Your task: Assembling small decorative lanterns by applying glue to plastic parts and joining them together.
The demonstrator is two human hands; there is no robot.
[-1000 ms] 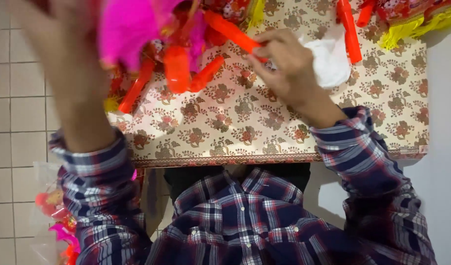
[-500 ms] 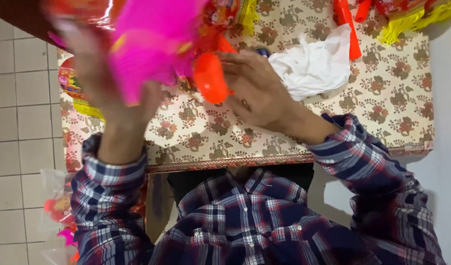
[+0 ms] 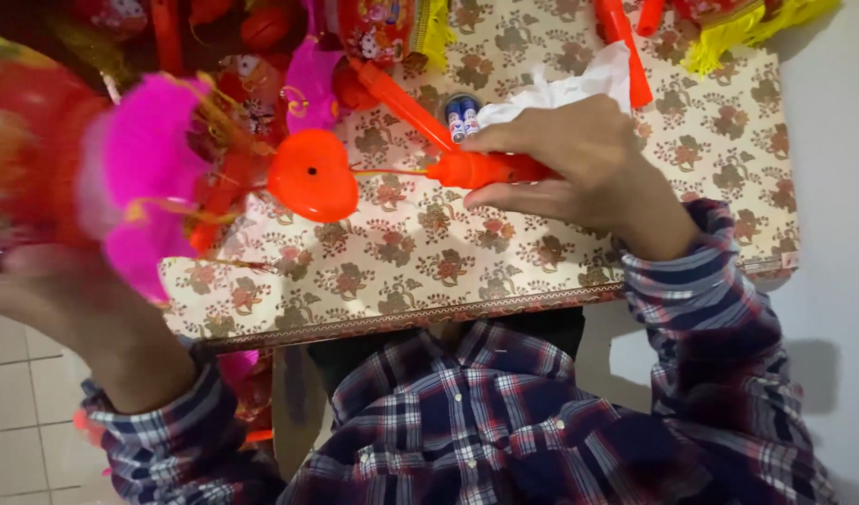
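Note:
My right hand (image 3: 579, 168) grips an orange plastic handle (image 3: 476, 170) above the floral-patterned table (image 3: 429, 271). A thin wire runs from the handle to an orange heart-shaped piece (image 3: 312, 178). My left hand (image 3: 64, 290) is raised close to the camera at the left and holds a lantern with a pink feathery fringe (image 3: 144, 178) and a red printed body (image 3: 18, 140). The lantern is blurred and hides part of that hand.
Two small batteries (image 3: 462, 117) and a crumpled white plastic bag (image 3: 570, 89) lie behind my right hand. More orange handles (image 3: 621, 42), red lanterns (image 3: 378, 28) and yellow tassels (image 3: 738, 28) crowd the table's far side. White floor tiles show at the left.
The pink-fringed lantern has swung left and away from the heart piece. My right hand has shifted right and now holds the handle level, with the heart stretched out on its wire.

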